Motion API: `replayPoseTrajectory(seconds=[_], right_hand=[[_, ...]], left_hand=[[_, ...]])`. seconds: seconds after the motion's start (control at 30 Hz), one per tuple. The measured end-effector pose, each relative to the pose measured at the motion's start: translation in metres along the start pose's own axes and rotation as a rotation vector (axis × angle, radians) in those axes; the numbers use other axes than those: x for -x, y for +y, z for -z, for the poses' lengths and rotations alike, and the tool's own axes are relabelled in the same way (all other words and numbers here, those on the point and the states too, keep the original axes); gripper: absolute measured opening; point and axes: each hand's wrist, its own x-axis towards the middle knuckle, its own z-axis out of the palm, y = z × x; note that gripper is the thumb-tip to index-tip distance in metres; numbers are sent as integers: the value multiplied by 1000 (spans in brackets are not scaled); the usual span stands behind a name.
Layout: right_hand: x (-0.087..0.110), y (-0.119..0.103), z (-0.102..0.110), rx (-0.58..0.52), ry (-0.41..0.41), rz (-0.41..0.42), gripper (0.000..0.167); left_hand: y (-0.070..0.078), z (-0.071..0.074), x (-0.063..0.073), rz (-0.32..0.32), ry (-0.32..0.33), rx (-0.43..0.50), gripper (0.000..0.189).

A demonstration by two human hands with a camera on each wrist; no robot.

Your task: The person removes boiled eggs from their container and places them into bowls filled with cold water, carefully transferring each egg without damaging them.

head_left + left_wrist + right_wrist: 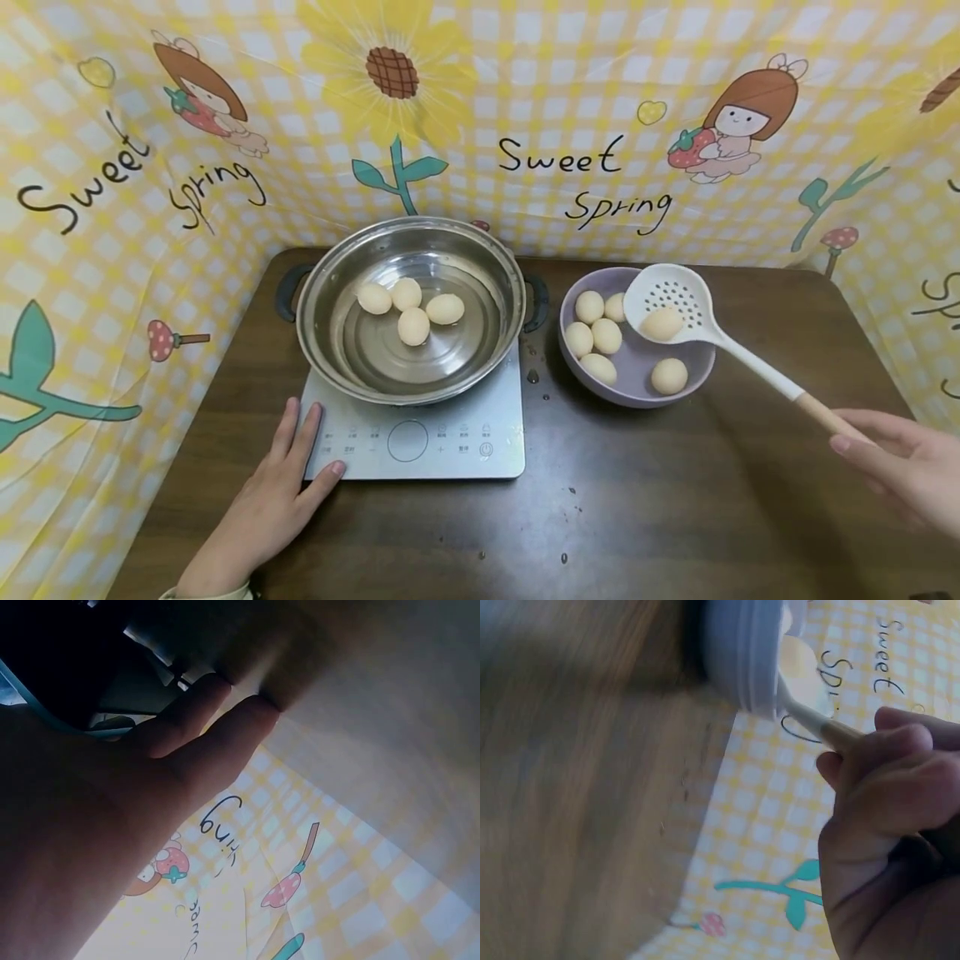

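Observation:
My right hand (903, 468) grips the wooden end of a white skimmer (761, 365) with a perforated head. One pale egg (663, 324) lies in that head, which overlaps the right rear part of a purple bowl (641, 398). Several more eggs (606, 337) sit inside the bowl, most along its left side. On the left, a steel pot (330, 371) with water holds several eggs (413, 327) grouped near its middle. My left hand (273, 500) rests with straight fingers at the left edge of the induction cooker (468, 465) under the pot.
The dark wooden table (675, 517) carries some water drops (533, 376) between cooker and bowl. A yellow checked cloth (480, 100) rises behind and at both sides. Black pot handles (536, 302) stick out left and right, the right one close to the bowl.

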Motion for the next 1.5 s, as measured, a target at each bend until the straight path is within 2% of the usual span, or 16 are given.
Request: replayPoseTrajectory(seconds=[0.17,0.23,0.37,0.5,0.6,0.77,0.93,1.03,1.13,1.23,1.3,1.37,1.43,1.5], right_hand=[[0,-2,-3,28,233,174,60],[-1,-3,-2,29,293,224,62],[-3,-7,5,32,334,208,60],[-4,-14,11,-23,196,177,58],[-8,-23,14,-88,26,181,58],[-14,-48,7,-113,-163,152,51],[-19,-92,-11,-88,-163,180,37],[-24,-123,-27,-34,-105,226,34],[-30,-149,-46,103,-18,365,35],[-41,-169,-67,264,98,631,38],[-50,-180,-81,357,171,821,29],[-57,-189,-95,417,225,970,29],[-61,-196,-108,476,264,1038,33],[-63,-200,-117,521,292,1054,28]], left_hand=[[1,0,1,-5,3,4,85],[1,1,1,-4,1,4,86],[2,2,1,0,-9,4,85],[2,2,0,4,-13,-2,85],[1,2,-1,-1,-8,0,85],[-1,1,-1,-7,-11,14,85],[-3,0,1,-3,-8,12,84],[-3,0,1,-3,-1,8,84],[-2,1,1,-8,8,4,84],[-2,1,0,-18,18,3,84],[-2,2,0,-18,23,2,84],[-2,2,1,-14,23,-2,84],[-2,2,1,-8,22,-4,84],[-1,2,1,-7,24,-1,84]])
